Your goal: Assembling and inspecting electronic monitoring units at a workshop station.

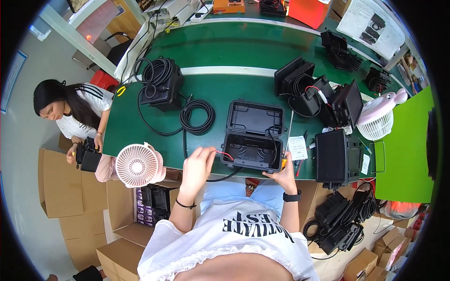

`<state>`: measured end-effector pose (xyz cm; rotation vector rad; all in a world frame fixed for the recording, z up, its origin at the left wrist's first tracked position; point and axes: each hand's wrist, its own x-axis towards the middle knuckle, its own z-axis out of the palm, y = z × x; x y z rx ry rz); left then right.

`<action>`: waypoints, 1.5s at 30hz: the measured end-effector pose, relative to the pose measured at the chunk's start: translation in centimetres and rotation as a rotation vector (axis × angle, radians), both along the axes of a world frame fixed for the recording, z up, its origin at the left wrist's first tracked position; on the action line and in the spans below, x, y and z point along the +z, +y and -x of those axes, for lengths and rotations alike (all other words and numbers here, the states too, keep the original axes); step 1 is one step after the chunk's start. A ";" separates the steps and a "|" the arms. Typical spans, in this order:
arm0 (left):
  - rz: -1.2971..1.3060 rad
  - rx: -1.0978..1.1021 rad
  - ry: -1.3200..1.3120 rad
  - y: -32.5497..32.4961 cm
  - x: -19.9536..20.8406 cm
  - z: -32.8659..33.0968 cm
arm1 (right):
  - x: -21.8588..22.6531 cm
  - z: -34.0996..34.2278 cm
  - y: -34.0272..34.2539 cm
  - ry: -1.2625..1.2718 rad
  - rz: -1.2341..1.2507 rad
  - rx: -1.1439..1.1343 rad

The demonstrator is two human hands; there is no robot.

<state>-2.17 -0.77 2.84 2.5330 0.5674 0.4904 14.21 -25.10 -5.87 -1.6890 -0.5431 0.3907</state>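
An open black plastic case (251, 161) sits at the table's near edge, its lid (256, 118) tipped back away from me. My left hand (198, 165) is closed in a pinch on a thin red wire (224, 153), just left of the case; the wire runs to the case's left wall. My right hand (284, 175) is at the case's near right corner, its fingers round the orange-yellow handle of a screwdriver (284, 162). The long metal shaft (289, 131) points away from me. A black cable (225, 176) passes below the case's near left side.
Coiled black cable (197, 117) and another black case (163, 89) lie left on the green table (211, 51). A pink fan (139, 165) stands at the left edge. Black cases (338, 157), a paper slip (297, 148) and a second fan (377, 119) are right. Leftward, a person (77, 112) handles a black unit.
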 end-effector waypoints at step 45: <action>-0.189 -0.144 -0.244 -1.9 0.8 -3.7 | -1.0 -0.2 -0.1 0.035 0.016 0.032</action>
